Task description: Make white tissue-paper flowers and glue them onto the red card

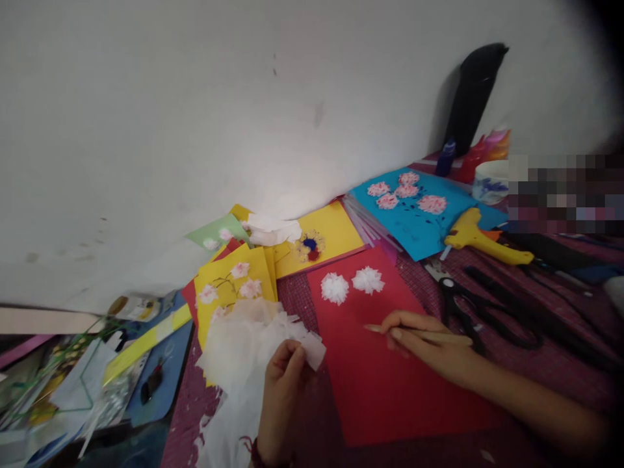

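My left hand (285, 377) is closed, pinching a small square of white tissue paper (312, 350) between thumb and fingers. Under and beside it lies a heap of thin white tissue (238, 354). Over the red sheet (375, 390), my right hand (429, 348) grips a slim pale wooden stick (446, 337), its tapered tip pointing left. Whether that tip touches the sheet I cannot tell. Two fluffy white paper flowers (368, 280) sit side by side near the sheet's top edge.
Black-handled scissors (487, 312) and a yellow glue gun (487, 244) lie right of the red sheet. Behind are a blue sheet with pink flowers (407, 201) and yellow sheets (336, 227). A white wall (195, 117) borders the table; clutter covers the left.
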